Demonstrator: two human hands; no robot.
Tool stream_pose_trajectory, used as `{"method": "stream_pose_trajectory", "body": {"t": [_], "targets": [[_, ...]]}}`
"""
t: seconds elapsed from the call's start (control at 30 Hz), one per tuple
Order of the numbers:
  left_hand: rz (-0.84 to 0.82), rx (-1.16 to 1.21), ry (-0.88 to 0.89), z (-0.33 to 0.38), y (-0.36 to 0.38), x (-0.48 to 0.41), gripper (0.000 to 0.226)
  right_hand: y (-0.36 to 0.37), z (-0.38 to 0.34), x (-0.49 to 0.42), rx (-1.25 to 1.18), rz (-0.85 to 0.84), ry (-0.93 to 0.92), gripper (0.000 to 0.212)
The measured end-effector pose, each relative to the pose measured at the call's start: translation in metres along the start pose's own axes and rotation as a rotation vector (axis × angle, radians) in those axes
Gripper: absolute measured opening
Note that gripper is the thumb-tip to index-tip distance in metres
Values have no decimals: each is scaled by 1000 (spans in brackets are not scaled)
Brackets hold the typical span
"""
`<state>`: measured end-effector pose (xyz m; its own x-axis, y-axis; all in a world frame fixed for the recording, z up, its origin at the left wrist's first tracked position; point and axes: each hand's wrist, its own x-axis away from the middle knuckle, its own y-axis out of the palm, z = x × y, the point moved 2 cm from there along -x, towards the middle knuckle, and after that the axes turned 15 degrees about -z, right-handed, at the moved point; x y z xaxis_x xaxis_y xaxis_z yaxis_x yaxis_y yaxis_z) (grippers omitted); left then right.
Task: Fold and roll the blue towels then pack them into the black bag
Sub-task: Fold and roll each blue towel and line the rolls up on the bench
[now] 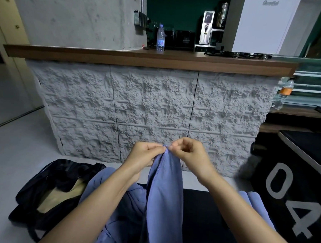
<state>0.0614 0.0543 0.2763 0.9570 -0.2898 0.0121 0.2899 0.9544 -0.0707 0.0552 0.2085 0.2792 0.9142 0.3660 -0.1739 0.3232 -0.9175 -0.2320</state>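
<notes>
A blue towel hangs lengthwise in front of me, lifted by its top edge. My left hand and my right hand pinch that edge close together, fingertips almost touching. More blue towels lie crumpled below my left forearm. Rolled blue towels lie behind my right forearm on a black surface. The black bag lies open on the floor at the lower left, showing a tan lining.
A counter with a rough grey stone front and wooden top stands straight ahead, with a water bottle and machines on it. A black block marked "04" sits to the right. Grey floor spreads to the left.
</notes>
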Motion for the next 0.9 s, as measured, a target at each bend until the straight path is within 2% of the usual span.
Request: {"method": "stream_pose_trajectory", "body": {"t": [0.1,0.17,0.27,0.37,0.53,0.63,0.7,0.77,0.9], "targets": [[-89,-34,38,-1,1,3,14,2,2,1,9,45,-21,7],[-110,-59,80,-1,5,4,9,2,2,2,-7,50,-56,10],[-34,-23,144,5,6,-2,3,0,5,5,-88,-62,-123,9],[56,42,186,16,-8,-15,10,-10,12,13,-82,-165,-122,13],[166,157,147,24,-55,-44,10,-36,36,35,213,-339,-43,22],[266,169,155,22,-84,-59,13,-57,60,44,504,-354,9,41],[345,174,157,19,-103,-62,15,-74,69,49,765,-354,-6,38],[399,160,186,14,-120,-59,16,-93,73,52,979,-306,-36,40],[336,-2,199,-3,-137,-48,18,-124,67,41,1063,-110,-104,57]]}}
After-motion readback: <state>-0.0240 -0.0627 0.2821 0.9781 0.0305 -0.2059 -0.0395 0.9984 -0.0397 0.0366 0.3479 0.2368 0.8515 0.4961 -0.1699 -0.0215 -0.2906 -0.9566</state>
